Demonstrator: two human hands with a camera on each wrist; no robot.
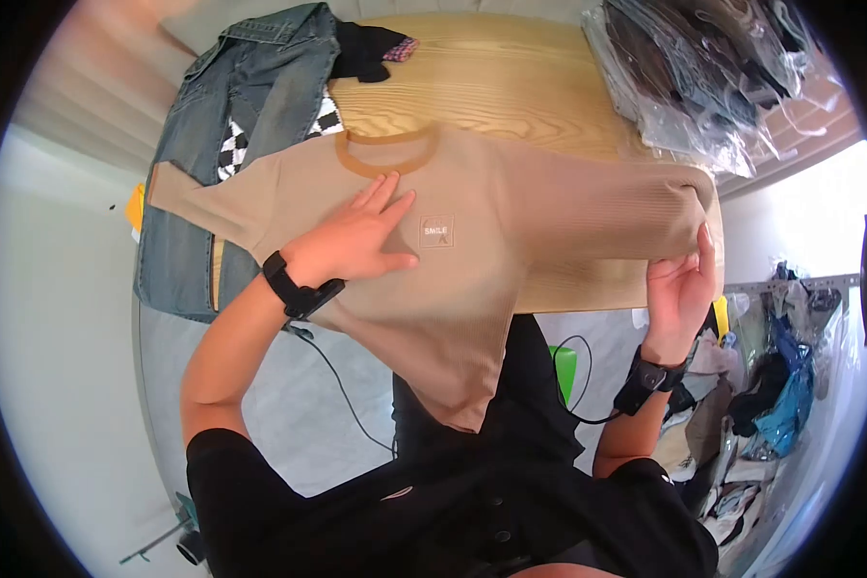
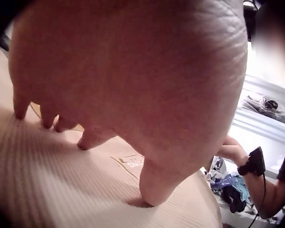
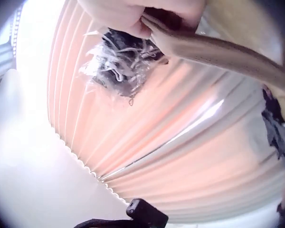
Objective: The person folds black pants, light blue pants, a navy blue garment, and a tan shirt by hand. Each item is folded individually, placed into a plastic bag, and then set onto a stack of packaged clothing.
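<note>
A beige ribbed shirt (image 1: 376, 299) with a tan neckband and a small "SMILE" patch (image 1: 435, 231) lies spread over the wooden table, its lower hem hanging past the front edge. Below the neckband, my left hand (image 1: 352, 241) rests on the chest with fingers spread; in the left wrist view its fingertips and thumb press into the ribbed cloth. Over at the right, my right hand (image 1: 682, 289) pinches the end of one sleeve (image 1: 607, 207), which is stretched out sideways. The right wrist view shows the sleeve's edge (image 3: 228, 52) held between thumb and curled fingers.
Blue jeans (image 1: 188, 193) and a black garment (image 1: 361, 48) lie at the table's left and back. Plastic-bagged clothes (image 1: 694, 67) are piled at the back right. More bagged clothes (image 1: 742, 405) sit on a rack to the right. Cables run from both wrist straps.
</note>
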